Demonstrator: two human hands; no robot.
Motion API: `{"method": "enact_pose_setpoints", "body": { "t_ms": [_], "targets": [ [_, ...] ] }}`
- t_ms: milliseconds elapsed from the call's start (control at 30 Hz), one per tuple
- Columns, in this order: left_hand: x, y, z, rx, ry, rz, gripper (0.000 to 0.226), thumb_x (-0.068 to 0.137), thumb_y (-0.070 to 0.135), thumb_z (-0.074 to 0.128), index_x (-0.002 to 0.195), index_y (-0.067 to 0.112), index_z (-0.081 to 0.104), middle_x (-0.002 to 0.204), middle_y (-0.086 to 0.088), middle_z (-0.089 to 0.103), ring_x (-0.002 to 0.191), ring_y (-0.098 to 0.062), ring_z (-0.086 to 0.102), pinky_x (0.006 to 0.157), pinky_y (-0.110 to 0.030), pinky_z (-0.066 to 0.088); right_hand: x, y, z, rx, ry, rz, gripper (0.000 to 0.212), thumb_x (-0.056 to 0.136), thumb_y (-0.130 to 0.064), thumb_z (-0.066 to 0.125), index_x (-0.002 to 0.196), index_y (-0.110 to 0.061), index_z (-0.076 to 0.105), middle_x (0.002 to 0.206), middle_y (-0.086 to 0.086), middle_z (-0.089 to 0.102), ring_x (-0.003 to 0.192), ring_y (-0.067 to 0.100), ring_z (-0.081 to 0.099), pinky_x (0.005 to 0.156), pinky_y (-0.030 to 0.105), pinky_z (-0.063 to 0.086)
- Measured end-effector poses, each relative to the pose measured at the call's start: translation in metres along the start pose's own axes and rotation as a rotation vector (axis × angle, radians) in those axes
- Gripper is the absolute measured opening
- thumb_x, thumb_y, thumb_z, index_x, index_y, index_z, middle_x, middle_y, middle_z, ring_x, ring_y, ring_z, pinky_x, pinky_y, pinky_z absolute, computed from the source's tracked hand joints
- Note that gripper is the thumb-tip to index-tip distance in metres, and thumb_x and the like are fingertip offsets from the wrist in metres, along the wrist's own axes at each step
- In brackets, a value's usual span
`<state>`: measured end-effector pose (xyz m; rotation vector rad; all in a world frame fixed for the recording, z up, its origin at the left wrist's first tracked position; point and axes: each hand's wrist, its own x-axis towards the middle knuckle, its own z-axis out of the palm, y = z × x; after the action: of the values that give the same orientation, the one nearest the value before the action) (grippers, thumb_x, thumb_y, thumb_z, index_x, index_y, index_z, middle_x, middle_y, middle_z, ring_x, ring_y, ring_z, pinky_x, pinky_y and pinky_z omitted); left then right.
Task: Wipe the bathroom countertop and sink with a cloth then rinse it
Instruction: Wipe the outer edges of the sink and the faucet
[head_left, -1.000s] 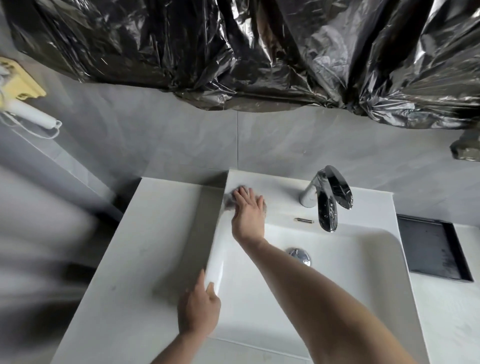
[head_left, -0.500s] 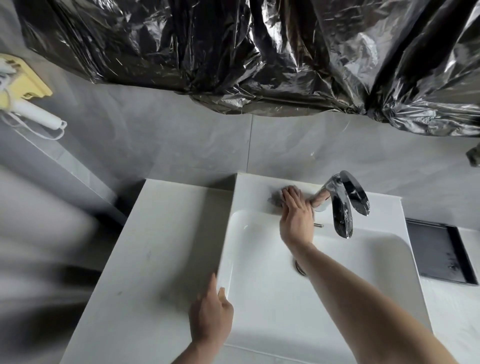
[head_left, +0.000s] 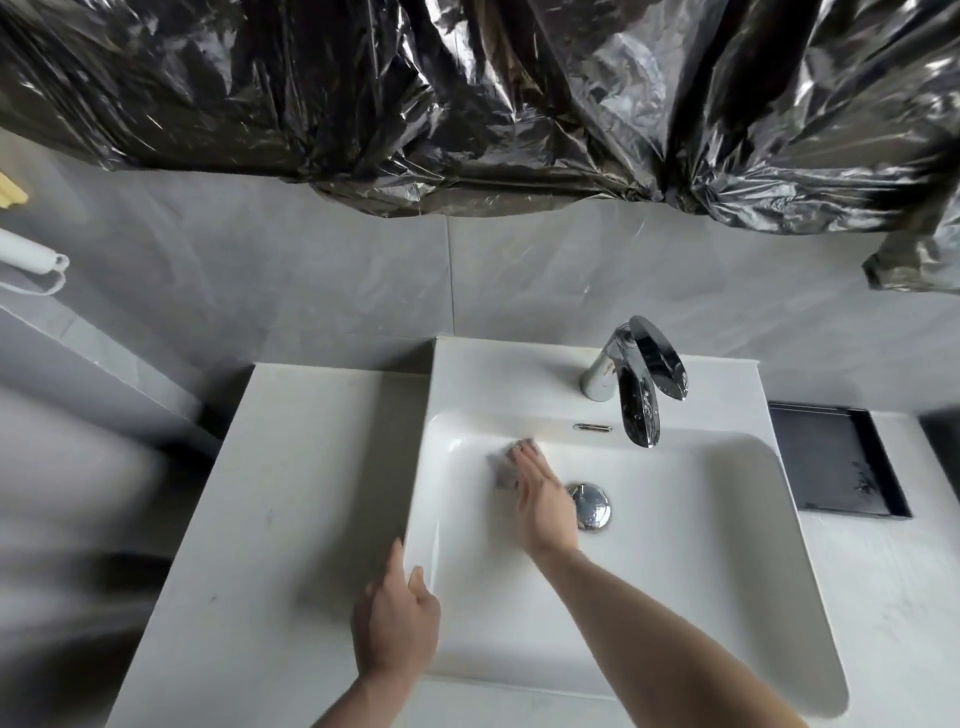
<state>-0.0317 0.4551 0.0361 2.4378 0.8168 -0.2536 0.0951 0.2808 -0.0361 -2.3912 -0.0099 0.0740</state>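
Observation:
A white rectangular sink (head_left: 691, 582) sits raised on a pale countertop (head_left: 270, 509). My right hand (head_left: 543, 499) lies flat inside the basin, left of the chrome drain (head_left: 589, 505), pressing a small grey cloth (head_left: 503, 467) against the basin's back slope. Only the cloth's left and far edges show past my fingers. My left hand (head_left: 396, 623) rests on the sink's front-left rim, fingers curled over the edge, holding nothing. A chrome faucet (head_left: 631, 382) stands on the back ledge, its spout pointing into the basin; no water runs from it.
A black tray (head_left: 831, 462) lies on the counter right of the sink. Crumpled black plastic sheeting (head_left: 467, 98) hangs over the grey tiled wall above. A white handle with a cord (head_left: 31, 260) hangs at the far left. An overflow slot (head_left: 592, 427) sits below the faucet.
My right hand slid the cloth from the back ledge beside the faucet down into the basin, near the drain. My left hand stayed on the sink's left rim.

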Motion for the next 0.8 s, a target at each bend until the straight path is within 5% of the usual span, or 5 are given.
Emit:
{"method": "enact_pose_setpoints", "body": {
  "t_ms": [167,433,600,700,800],
  "targets": [
    [-0.002,0.000,0.000,-0.002,0.000,-0.021,0.053,0.097,0.019,0.059,0.149,0.012,0.050,0.116,-0.024,0.071,0.107,-0.045,0.064,0.090,-0.046,0.049,0.002,0.003,-0.040,0.100,0.274,0.290,0.035,0.106,-0.010,0.041,0.124,-0.019,0.070,0.113,0.002,0.072,0.094,0.025,0.068,0.069,0.027,0.040],
    [-0.001,0.002,0.001,0.046,-0.004,-0.020,0.053,0.099,0.021,0.056,0.150,0.013,0.048,0.127,-0.019,0.069,0.113,-0.043,0.062,0.097,-0.044,0.045,0.031,-0.080,0.000,0.540,0.316,0.764,0.040,0.109,-0.020,0.040,0.143,-0.008,0.058,0.135,0.020,0.067,0.126,0.038,0.062,0.105,0.036,0.044],
    [0.000,0.003,0.000,0.058,-0.021,-0.048,0.053,0.099,0.022,0.053,0.151,0.014,0.046,0.132,-0.019,0.066,0.118,-0.043,0.059,0.100,-0.044,0.043,0.053,-0.105,0.024,0.895,0.116,0.972,0.037,0.099,-0.036,0.043,0.118,-0.022,0.072,0.095,0.013,0.080,0.084,0.038,0.077,0.078,0.048,0.064],
    [-0.001,0.002,0.002,0.058,-0.014,-0.035,0.053,0.098,0.020,0.056,0.150,0.013,0.047,0.129,-0.021,0.067,0.115,-0.045,0.061,0.098,-0.046,0.045,0.064,-0.068,-0.002,1.029,0.065,0.968,0.019,0.096,-0.010,0.047,0.097,-0.015,0.065,0.073,0.004,0.070,0.052,0.016,0.070,0.054,0.034,0.063],
    [0.000,0.001,0.002,0.058,-0.015,-0.028,0.054,0.098,0.020,0.057,0.151,0.013,0.046,0.127,-0.019,0.068,0.112,-0.045,0.062,0.096,-0.047,0.045,0.065,-0.042,-0.057,1.064,0.188,1.095,0.025,0.091,0.004,0.039,0.089,-0.013,0.057,0.069,0.008,0.058,0.049,0.023,0.055,0.046,0.034,0.054]
  ]
}}
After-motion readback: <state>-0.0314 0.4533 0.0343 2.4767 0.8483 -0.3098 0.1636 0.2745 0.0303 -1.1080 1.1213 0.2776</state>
